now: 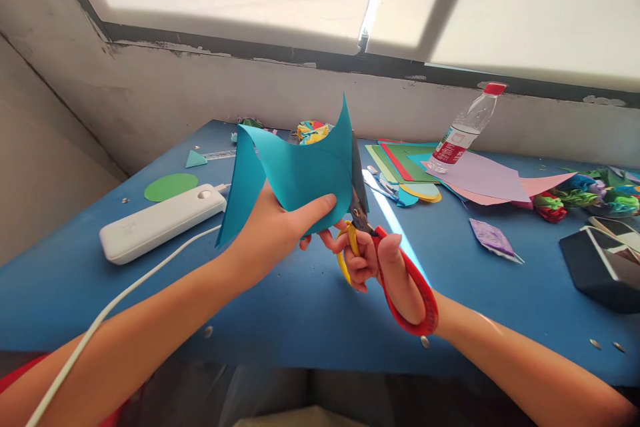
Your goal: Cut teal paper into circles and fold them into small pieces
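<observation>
Above the middle of the table, my left hand (280, 223) pinches a curled sheet of teal paper (307, 167), its thumb lying on the front face. A faint curved line runs across the sheet. My right hand (367, 260) grips a pair of scissors (356, 213) with one red and one yellow handle; the thumb is through the red loop. The dark blades point up and lie along the paper's right edge, partly behind it. Whether the blades are fully closed I cannot tell. The left fingertips come close to the scissors' pivot.
A white power bank (163, 223) with a cable lies left, beside a green paper circle (171, 187). Coloured sheets (480, 177) lie back right under a tilted bottle (467, 130). Paper flowers (575, 197), a purple packet (494, 240) and a black box (597, 267) are at right.
</observation>
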`<act>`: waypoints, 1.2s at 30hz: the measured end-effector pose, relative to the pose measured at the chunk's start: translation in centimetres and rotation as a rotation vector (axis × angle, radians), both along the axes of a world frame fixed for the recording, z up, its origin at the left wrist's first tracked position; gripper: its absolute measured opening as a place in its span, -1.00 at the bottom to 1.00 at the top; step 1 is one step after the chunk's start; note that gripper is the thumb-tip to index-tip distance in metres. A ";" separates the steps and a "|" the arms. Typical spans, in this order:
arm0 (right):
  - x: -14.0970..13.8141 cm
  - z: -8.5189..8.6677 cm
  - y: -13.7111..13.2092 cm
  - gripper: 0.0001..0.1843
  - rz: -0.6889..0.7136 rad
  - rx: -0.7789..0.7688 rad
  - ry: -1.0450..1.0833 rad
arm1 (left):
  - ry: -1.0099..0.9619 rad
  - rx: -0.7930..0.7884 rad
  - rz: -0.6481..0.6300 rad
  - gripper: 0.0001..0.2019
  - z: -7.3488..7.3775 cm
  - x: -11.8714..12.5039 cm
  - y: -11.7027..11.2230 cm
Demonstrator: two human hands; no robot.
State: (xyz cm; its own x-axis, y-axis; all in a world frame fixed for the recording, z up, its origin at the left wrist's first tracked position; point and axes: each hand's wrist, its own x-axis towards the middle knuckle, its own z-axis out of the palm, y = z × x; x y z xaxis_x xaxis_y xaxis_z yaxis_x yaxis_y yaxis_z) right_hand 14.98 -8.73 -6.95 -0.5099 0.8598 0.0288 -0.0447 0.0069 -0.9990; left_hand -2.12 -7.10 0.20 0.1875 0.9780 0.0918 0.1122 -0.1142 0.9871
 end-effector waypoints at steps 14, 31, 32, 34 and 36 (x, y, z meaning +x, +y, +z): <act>0.3 0.1 -0.3 -0.18 -0.032 -0.043 -0.004 | 0.056 -0.058 0.021 -0.84 1.1 0.0 0.4; 0.0 0.4 -0.3 -0.20 -0.060 -0.106 0.022 | -0.028 -0.072 -0.071 -0.78 0.4 -1.0 1.1; -0.1 0.5 -0.4 -0.20 -0.067 -0.107 0.014 | -0.033 -0.066 -0.068 -0.77 0.4 -1.0 1.1; -0.2 0.8 -0.5 -0.21 -0.073 -0.105 0.009 | -0.039 -0.054 -0.056 -0.78 0.3 -1.0 1.1; -0.2 1.0 -0.5 -0.22 -0.062 -0.099 0.015 | -0.026 -0.047 -0.040 -0.79 0.3 -1.0 1.2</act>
